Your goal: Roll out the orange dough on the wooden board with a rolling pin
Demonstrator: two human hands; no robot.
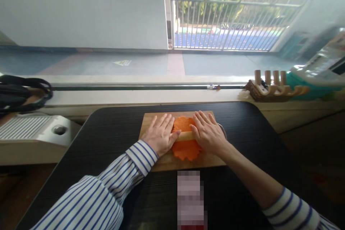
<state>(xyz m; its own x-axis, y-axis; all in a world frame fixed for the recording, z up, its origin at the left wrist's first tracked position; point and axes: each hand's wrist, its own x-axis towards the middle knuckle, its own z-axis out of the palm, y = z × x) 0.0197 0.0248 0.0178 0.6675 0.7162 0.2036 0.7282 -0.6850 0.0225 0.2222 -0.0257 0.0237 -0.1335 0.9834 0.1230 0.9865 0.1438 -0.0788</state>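
A pale wooden rolling pin [185,136] lies crosswise over a flat orange sheet of dough [186,150] with a ragged edge. Beneath both is a wooden board [167,163]. My left hand [161,134] lies flat over the left end of the pin, palm down, fingers stretched forward and thumb pointing inward. Over the right end rests my right hand [208,131], likewise flat with fingers extended. My palms hide both ends of the pin. A thin curved rim [223,130] of something round shows just beyond my right hand; its kind is unclear.
The board sits on a black table [113,129] against a white window sill [134,97]. On the sill at right are a basket with wooden pegs [269,86] and a teal container [299,82]. A black strapped bag [18,93] and a white slotted unit [35,129] are at left.
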